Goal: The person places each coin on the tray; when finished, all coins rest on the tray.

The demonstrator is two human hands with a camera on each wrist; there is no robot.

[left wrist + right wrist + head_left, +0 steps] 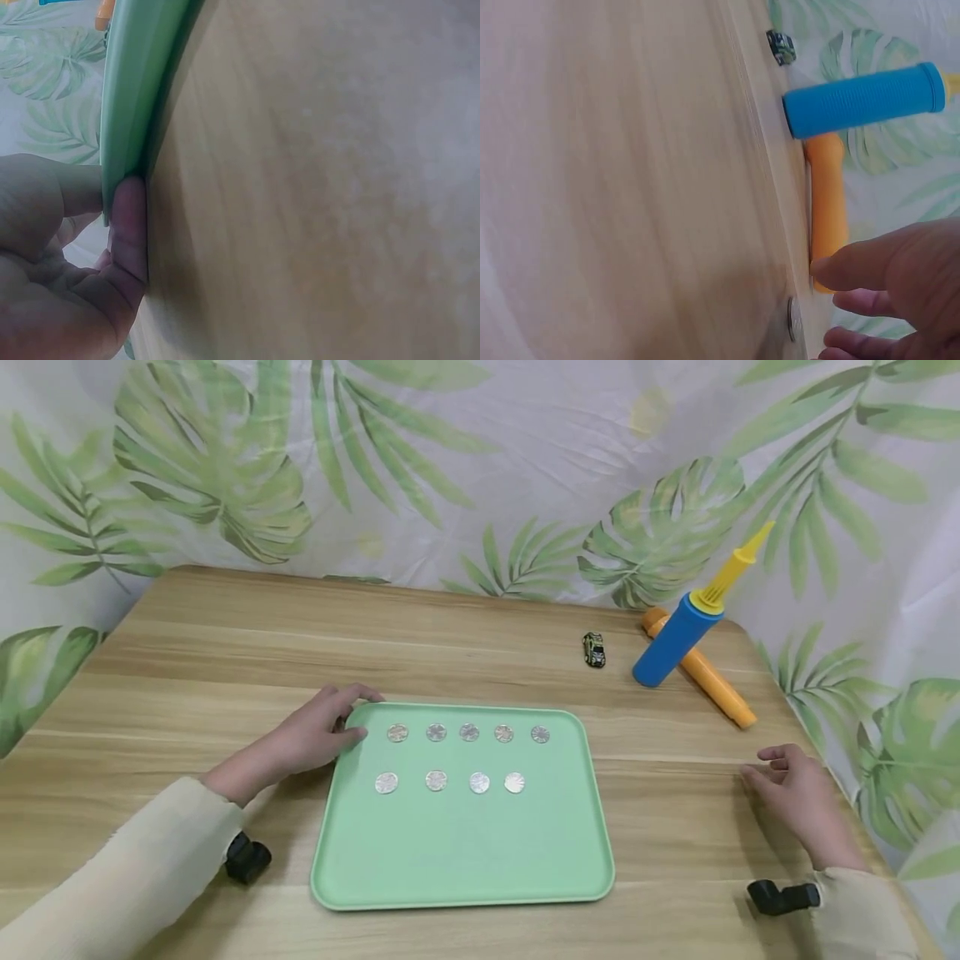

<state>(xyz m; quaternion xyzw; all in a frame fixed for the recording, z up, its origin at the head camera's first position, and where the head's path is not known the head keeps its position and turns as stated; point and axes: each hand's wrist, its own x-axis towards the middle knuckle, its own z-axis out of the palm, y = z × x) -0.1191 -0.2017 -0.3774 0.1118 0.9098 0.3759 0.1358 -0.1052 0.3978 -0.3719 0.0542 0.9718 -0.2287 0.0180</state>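
Note:
My left hand [318, 731] pinches the upper left corner of a light green tray [457, 860], with the thumb over the rim and a finger against its outer side. In the left wrist view, the tray's edge [139, 90] sits between thumb and finger. Several silver-coloured coins [437, 780] lie flat on the tray in two rows. To the tray's right, my right hand [802, 802] hovers low at the table, fingers loosely curled and holding nothing. A coin-like disc [794, 319] lies near its fingers in the right wrist view; the head view hides it.
A blue hand pump [678, 639] with a yellow nozzle stands upright at the back right. Behind it lies an orange tube-shaped thing [712, 683]. A small dark green toy car [594, 650] is left of the pump. A leaf-patterned cloth hangs behind the wooden table [465, 643].

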